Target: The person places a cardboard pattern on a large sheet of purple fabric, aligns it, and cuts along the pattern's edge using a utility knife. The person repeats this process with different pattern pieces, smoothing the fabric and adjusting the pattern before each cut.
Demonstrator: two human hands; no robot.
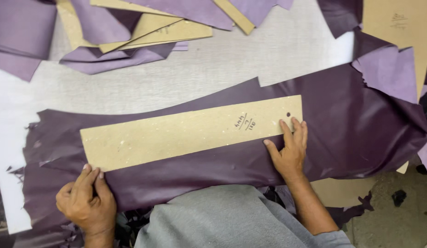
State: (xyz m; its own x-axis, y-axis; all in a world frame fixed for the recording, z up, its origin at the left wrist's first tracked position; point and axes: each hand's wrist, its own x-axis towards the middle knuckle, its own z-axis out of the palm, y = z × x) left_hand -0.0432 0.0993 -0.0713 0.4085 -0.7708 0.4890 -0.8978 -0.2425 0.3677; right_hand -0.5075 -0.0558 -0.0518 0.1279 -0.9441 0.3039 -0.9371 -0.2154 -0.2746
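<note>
Right hand (290,149) lies flat, fingers spread, pressing the right end of the long cardboard template (190,132). Left hand (86,200) presses open at its lower left corner. Template rests on the dark purple leather (360,128), long axis left to right, tilted slightly. Handwritten mark and punched hole sit just left of the right hand. Further templates (167,30) lie beyond on the table (268,55).

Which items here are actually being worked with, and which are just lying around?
In use:
- long cardboard template
- dark purple leather sheet beneath it
- left hand and right hand, pressing the template's two ends

Lying about:
- stacked cardboard templates
- lilac leather offcuts
- cardboard sheet at top right
</note>
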